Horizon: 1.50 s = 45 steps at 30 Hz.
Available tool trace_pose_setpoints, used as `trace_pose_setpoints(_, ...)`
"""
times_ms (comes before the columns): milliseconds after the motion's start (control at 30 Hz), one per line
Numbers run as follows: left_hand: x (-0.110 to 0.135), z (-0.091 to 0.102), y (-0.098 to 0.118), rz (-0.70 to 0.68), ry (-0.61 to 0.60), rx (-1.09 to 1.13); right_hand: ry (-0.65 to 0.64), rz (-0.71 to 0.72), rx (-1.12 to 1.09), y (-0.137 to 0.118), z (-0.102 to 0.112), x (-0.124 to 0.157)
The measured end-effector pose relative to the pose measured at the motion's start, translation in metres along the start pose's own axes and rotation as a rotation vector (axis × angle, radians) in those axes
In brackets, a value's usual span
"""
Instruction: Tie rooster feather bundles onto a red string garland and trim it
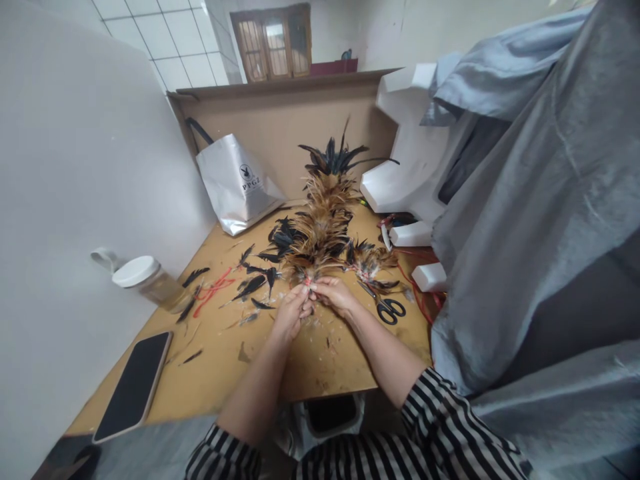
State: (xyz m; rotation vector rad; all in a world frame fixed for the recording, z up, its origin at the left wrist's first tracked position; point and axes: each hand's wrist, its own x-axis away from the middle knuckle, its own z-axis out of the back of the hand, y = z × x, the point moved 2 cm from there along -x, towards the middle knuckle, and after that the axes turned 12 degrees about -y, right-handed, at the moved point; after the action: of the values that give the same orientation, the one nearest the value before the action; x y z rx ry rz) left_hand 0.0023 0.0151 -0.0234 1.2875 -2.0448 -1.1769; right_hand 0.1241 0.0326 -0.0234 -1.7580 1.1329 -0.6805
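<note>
A long garland of brown and black feathers point(325, 213) runs from the back board toward me across the wooden table point(320, 367). My left hand point(293, 312) and my right hand point(334, 295) meet at its near end, both closed in a pinch on the feather stems, where a bit of red string point(307, 283) shows between the fingers. Loose black feathers point(253, 287) lie scattered to the left of my hands. A tangle of red string point(214, 291) lies further left.
Black-handled scissors point(387, 308) lie right of my hands. A white-lidded jar point(147, 280) and a dark phone point(133, 387) sit at the left. A silver bag point(237, 183) leans on the back board. White foam blocks point(410, 180) and grey cloth point(540, 200) fill the right side.
</note>
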Motion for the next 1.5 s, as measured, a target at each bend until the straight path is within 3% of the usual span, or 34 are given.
trace_pose_setpoints(167,-0.002,0.005,-0.002,-0.058,0.152,-0.152,0.013,0.041,0.041,0.001,-0.003,-0.002)
trace_pose_setpoints(367,-0.003,0.008,-0.007,-0.184,0.327,-0.234,0.157,0.073,0.098,0.002,-0.009,-0.004)
trace_pose_setpoints(733,-0.004,0.006,-0.014,-0.141,0.313,-0.218,0.239,0.053,0.032,0.004,-0.011,-0.004)
trace_pose_setpoints(1100,-0.001,-0.004,-0.005,-0.039,0.159,-0.022,0.199,0.077,0.103,0.001,-0.010,-0.002)
trace_pose_setpoints(1367,-0.002,0.006,-0.003,-0.116,0.255,-0.037,0.115,0.115,0.457,-0.011,-0.015,0.002)
trace_pose_setpoints(1500,-0.003,0.010,0.000,-0.111,0.264,-0.027,0.056,-0.012,0.740,-0.025,-0.005,0.020)
